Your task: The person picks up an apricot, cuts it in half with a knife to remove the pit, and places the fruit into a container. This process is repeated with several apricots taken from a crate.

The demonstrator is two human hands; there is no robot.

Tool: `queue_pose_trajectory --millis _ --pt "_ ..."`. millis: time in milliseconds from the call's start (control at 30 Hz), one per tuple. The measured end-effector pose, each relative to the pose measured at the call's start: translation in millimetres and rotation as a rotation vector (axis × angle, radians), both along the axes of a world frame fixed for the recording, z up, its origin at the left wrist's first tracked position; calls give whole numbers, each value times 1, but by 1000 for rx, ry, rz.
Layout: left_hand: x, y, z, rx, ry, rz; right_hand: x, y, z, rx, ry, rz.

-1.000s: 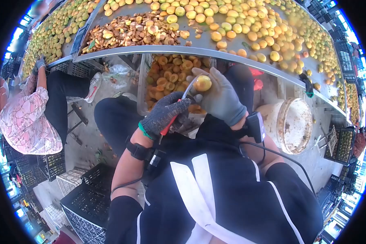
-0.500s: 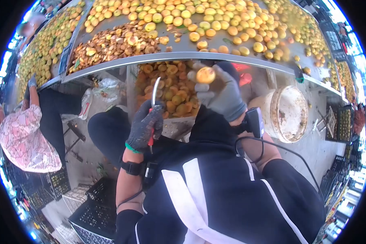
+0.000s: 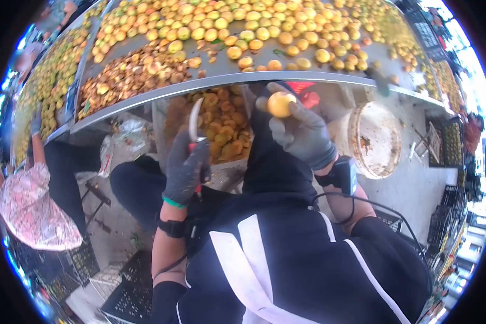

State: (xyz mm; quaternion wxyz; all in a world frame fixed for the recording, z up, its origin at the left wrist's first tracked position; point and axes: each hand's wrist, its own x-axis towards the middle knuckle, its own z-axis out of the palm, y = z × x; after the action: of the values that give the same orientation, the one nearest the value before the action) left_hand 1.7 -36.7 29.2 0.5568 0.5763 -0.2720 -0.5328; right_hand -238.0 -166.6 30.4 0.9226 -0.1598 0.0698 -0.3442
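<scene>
My left hand (image 3: 186, 167), in a dark glove with a green cuff, is closed around the red handle of a curved knife (image 3: 195, 114), its blade pointing up. In my right hand (image 3: 308, 137), gloved in grey, a yellow-orange apricot (image 3: 281, 104) is held between the fingers. Knife and apricot are apart. Below and behind both hands, under the table edge, a box of cut apricots (image 3: 221, 127) stands near my knees.
A metal-edged table (image 3: 243, 79) ahead bears many whole apricots and a heap of cut pieces (image 3: 129, 78). A dirty white bucket (image 3: 375, 140) stands right. Black crates (image 3: 129, 294) lie lower left. A person in a pink patterned top (image 3: 35, 208) sits at left.
The view has shifted slightly, so the table and bucket appear further left. The apricot is turned in my right hand, and my fingers have moved around it. The knife stays in my left hand.
</scene>
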Motion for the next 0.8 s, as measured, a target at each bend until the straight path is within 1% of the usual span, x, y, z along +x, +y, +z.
queue_pose_trajectory --millis 33,67,100,133,167,233,267,300,367,433,500,533,567,600,633,667,700,767,800 --pt "-3 -1 4 -25 -101 -57 11 2 -7 -94 20 109" --pt "-5 -1 5 -13 -111 -25 23 4 -12 -191 36 218" --pt "-6 -1 5 -111 -465 -29 38 12 -4 -183 23 248" --pt "-7 0 4 -201 -818 -39 50 21 8 -121 211 187" --pt "-7 2 1 -183 -826 -13 59 28 16 -66 402 124" --pt "-6 6 -4 -290 -1414 46 71 31 17 -92 396 153" --pt "-6 8 0 -245 -1517 18 75 32 17 -141 387 158" --pt "-6 10 2 -238 -1521 22 77 33 17 -188 379 156" --pt "-9 9 6 -146 -1490 -63 80 32 16 -229 426 137" --pt "-14 6 12 -164 -1464 -107 78 29 15 -271 478 94" --pt "-24 1 14 -201 -1437 -162 71 26 9 -168 287 69" --pt "-29 -2 13 -248 -1240 -155 66 23 9 -172 288 37" --pt "-36 -5 13 -288 -1039 -157 59 20 9 -108 192 41" --pt "-42 -9 15 -313 -1035 -190 50 19 10 -46 93 40" --pt "-47 -15 18 -306 -981 -208 41 18 13 -54 92 -4" --pt "-54 -22 21 -300 -926 -231 31 19 18 2 66 -59" --pt "-61 -28 26 -331 -921 -273 19 19 21 58 38 -116" --pt "-77 -40 36 -363 -970 -311 -10 16 16 18 -4 -188" --pt "-98 -55 39 -464 -1014 -333 -38 17 17 8 24 -305"
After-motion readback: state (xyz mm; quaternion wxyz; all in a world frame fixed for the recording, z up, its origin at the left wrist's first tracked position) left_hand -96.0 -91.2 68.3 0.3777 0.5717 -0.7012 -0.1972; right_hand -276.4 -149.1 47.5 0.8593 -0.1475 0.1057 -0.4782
